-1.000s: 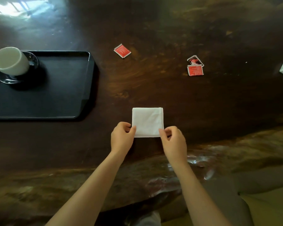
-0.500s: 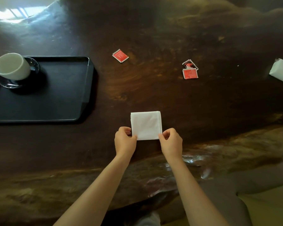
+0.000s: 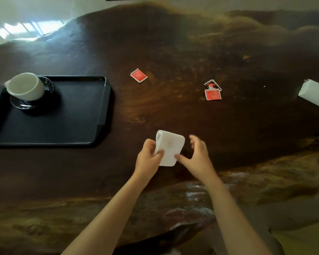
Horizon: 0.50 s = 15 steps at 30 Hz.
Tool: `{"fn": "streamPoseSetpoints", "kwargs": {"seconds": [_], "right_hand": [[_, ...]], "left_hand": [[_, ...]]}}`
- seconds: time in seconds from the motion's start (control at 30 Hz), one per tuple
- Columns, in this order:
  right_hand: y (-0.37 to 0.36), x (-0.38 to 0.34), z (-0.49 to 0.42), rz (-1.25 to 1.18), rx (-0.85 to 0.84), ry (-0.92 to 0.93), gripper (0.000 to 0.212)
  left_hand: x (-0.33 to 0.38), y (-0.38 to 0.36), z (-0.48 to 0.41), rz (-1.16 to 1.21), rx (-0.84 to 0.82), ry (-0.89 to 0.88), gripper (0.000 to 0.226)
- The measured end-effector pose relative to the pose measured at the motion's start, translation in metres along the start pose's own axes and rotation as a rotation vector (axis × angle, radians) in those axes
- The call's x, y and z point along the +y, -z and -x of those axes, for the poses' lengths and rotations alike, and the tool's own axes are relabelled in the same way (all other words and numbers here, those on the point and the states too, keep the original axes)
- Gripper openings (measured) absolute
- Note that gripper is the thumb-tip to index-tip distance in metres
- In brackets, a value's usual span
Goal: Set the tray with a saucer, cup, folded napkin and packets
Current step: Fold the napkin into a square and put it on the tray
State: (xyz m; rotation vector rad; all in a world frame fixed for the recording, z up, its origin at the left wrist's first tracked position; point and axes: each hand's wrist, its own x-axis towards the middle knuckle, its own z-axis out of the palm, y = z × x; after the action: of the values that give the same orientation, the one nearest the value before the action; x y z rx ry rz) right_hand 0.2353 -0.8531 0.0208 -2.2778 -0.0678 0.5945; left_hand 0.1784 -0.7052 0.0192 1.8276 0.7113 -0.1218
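Note:
A folded white napkin [image 3: 168, 147] is lifted a little off the dark wooden table, and my left hand [image 3: 148, 159] pinches its left edge. My right hand [image 3: 196, 157] hovers just right of the napkin with fingers spread and its thumb near the napkin's lower corner. The black tray [image 3: 77, 122] lies at the left and carries a white cup [image 3: 26, 86] on a dark saucer [image 3: 24, 105] at its far left corner. One red packet [image 3: 138, 75] lies mid-table. Two more red packets [image 3: 212, 91] lie together to the right.
A white wrapped pack [image 3: 314, 94] lies at the right edge of the table. The table's wavy front edge [image 3: 173, 196] runs just below my hands. Bare dark wood separates the tray from the packets.
Both hands pinched the napkin's near corners flat on the table. Now the left hand alone holds it, raised and tilted, and the right hand has let go and spread.

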Motion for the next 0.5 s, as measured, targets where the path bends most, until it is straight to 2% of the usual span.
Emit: {"fn": "streamPoseSetpoints", "kwargs": {"seconds": [0.03, 0.1, 0.2, 0.23, 0.33, 0.5], "right_hand": [[0.017, -0.014, 0.001, 0.001, -0.017, 0.121, 0.087], [0.046, -0.043, 0.004, 0.027, -0.151, 0.312, 0.084], [0.069, -0.072, 0.003, 0.022, -0.471, 0.393, 0.050], [0.072, -0.079, 0.004, -0.011, -0.526, 0.393, 0.037], [0.073, -0.093, 0.012, -0.170, -0.488, 0.379, 0.018], [0.067, -0.110, 0.028, -0.357, -0.330, 0.413, 0.013]], "left_hand": [[0.005, 0.008, 0.005, -0.016, -0.038, -0.084, 0.011], [0.018, 0.026, 0.014, -0.065, -0.105, -0.235, 0.012], [0.041, 0.052, 0.024, -0.104, -0.161, -0.349, 0.015], [0.048, 0.060, 0.028, -0.098, -0.179, -0.362, 0.015], [0.065, 0.084, 0.033, -0.015, -0.232, -0.351, 0.014], [0.084, 0.107, 0.033, 0.111, -0.281, -0.335, 0.014]]}}
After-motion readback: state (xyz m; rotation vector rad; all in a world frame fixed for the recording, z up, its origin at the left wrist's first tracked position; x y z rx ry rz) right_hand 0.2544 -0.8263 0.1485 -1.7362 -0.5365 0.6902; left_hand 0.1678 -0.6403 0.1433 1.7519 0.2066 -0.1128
